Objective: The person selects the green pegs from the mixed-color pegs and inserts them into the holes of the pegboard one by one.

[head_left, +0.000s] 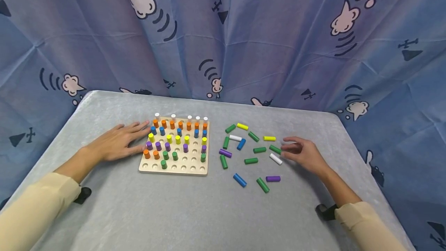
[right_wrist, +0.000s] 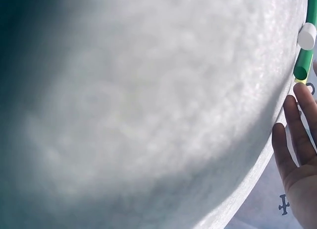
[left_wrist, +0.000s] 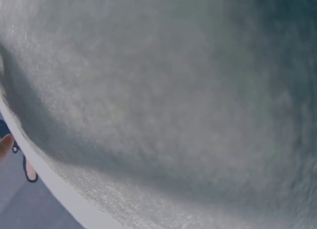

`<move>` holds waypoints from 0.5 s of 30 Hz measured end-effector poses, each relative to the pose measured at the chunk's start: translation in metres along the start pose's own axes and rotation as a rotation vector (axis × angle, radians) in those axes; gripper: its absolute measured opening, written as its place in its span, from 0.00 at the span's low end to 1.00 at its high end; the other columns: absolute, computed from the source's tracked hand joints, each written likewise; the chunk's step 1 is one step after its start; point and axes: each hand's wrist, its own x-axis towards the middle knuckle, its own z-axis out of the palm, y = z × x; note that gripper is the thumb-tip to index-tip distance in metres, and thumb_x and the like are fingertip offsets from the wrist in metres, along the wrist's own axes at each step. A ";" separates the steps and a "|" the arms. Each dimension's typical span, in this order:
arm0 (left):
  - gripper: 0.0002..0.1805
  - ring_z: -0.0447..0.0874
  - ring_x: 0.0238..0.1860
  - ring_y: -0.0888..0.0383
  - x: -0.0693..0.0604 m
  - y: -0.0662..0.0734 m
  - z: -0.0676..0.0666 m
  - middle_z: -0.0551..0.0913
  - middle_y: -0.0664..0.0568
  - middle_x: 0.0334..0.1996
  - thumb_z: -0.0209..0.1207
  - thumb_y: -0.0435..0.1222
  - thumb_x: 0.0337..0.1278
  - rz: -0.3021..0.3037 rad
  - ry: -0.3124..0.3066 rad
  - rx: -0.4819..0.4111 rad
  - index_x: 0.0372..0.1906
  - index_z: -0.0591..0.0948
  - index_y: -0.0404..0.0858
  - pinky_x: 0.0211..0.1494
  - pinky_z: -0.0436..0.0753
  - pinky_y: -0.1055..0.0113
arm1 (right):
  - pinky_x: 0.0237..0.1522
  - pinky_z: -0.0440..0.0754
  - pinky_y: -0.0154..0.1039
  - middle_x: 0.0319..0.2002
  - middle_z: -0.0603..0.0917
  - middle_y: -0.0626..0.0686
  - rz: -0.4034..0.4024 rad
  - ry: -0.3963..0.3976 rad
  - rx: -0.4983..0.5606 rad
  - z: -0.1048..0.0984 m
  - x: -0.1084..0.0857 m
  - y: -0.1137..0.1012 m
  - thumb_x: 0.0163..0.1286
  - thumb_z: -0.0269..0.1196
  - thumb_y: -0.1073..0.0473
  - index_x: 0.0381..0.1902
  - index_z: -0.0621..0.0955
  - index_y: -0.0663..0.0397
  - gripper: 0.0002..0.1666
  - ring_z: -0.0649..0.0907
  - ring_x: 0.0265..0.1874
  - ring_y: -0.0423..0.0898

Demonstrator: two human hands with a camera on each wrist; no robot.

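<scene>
A square wooden peg board (head_left: 174,172) lies left of centre on the table. White, orange, blue, yellow, purple and green pegs stand upright in rows of its holes, with bare holes mostly toward the front. My left hand (head_left: 116,142) is spread at the board's left edge, fingertips against or just beside it, holding nothing. On the right, my right hand (head_left: 304,155) is beside the loose pegs, fingers loosely bent and nothing between them. Closest to its fingertips are a green peg (head_left: 275,149) and a white peg (head_left: 276,159). The right wrist view shows the fingers (right_wrist: 292,115) extended near these pegs.
Loose pegs lie scattered between board and right hand, among them a blue peg (head_left: 239,180), a purple peg (head_left: 273,179), a yellow peg (head_left: 269,138) and several green ones. The grey table (head_left: 195,216) ends at a patterned blue curtain (head_left: 223,49). The left wrist view shows mostly tabletop.
</scene>
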 end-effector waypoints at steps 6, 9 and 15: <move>0.40 0.56 0.75 0.37 0.001 0.000 0.000 0.55 0.44 0.78 0.49 0.60 0.70 0.022 0.001 -0.002 0.76 0.62 0.40 0.68 0.58 0.33 | 0.49 0.78 0.40 0.43 0.89 0.57 -0.007 0.018 -0.035 0.004 0.000 0.000 0.62 0.72 0.63 0.59 0.78 0.64 0.28 0.87 0.46 0.55; 0.41 0.57 0.74 0.38 0.001 0.000 0.000 0.55 0.45 0.78 0.49 0.60 0.69 0.025 0.003 -0.001 0.76 0.63 0.39 0.67 0.60 0.34 | 0.50 0.77 0.50 0.42 0.89 0.56 -0.012 0.023 -0.071 0.006 0.001 0.000 0.61 0.72 0.63 0.58 0.79 0.64 0.28 0.87 0.46 0.55; 0.41 0.60 0.73 0.38 0.001 0.003 0.001 0.56 0.45 0.77 0.51 0.60 0.69 0.038 0.018 -0.002 0.75 0.64 0.38 0.67 0.61 0.34 | 0.49 0.77 0.53 0.41 0.90 0.55 -0.010 0.019 -0.104 0.006 0.002 -0.002 0.59 0.73 0.64 0.58 0.80 0.64 0.28 0.86 0.45 0.55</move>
